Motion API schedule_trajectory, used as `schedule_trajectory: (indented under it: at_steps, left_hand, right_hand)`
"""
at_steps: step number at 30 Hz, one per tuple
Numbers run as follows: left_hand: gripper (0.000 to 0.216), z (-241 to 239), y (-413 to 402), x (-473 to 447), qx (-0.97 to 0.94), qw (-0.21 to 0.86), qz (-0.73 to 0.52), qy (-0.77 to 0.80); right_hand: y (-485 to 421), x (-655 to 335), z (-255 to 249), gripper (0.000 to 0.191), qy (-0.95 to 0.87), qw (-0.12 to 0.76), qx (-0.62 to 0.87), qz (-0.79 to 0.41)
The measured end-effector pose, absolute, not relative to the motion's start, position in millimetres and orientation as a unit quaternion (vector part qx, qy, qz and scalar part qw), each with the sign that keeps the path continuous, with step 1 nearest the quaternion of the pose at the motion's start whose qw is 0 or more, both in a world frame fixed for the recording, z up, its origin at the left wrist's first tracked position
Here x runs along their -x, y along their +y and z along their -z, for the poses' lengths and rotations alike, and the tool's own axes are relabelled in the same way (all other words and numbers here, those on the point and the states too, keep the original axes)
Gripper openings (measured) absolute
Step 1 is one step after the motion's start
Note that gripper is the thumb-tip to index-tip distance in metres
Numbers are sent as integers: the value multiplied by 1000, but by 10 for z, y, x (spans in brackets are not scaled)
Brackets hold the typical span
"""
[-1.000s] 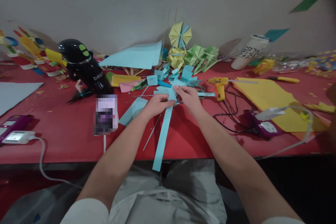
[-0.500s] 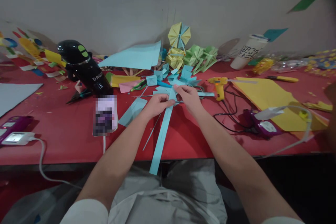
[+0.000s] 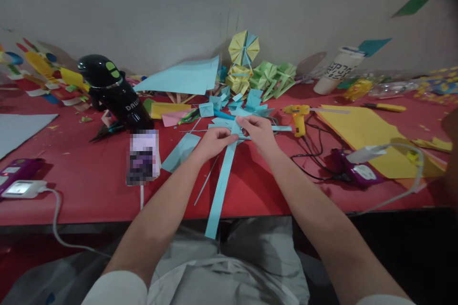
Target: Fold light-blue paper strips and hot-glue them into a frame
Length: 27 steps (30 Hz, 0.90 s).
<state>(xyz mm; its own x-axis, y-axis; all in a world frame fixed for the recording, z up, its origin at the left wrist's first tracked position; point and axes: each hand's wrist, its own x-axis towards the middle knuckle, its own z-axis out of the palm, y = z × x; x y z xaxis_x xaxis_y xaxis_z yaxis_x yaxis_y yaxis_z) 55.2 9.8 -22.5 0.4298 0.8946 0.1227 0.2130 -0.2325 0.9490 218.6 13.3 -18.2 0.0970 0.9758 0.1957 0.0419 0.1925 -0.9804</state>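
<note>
A long light-blue paper strip runs from the middle of the red table down past its front edge toward my lap. My left hand pinches the strip's upper end from the left, fingers closed. My right hand pinches the same end from the right, thumb and fingers pressed on a fold. Just beyond my fingers lies a cluster of folded light-blue paper pieces. A thin blue sliver lies left of the strip.
A yellow glue gun with black cord lies right of my hands, beside a yellow sheet. A black bottle lies at the left, a phone in front of it. Folded yellow and green fans stand by the wall.
The strip's lower end has swung slightly left and down over the table edge. My hands stay pinched on its upper end, barely shifting.
</note>
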Motion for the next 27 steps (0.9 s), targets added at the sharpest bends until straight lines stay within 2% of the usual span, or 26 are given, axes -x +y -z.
schedule_trajectory:
  at_steps: [6,14,20,27]
  left_hand:
    - [40,229,118,-553,-677,491,-373,403]
    - [38,228,117,-574,-638,522,-375,423]
    - [42,198,85,-574,-673,501,-356,411]
    - [42,185,36,-559,-653,549,-314,416]
  right_hand:
    - [146,-2166,203,47,-499,559,469,-467]
    - [141,-2171,196,48,-504,552,461,-479]
    - [149,-2199,192,49,-524,574,472,-415]
    - [250,-2331,200,50,-462,639,505,-351]
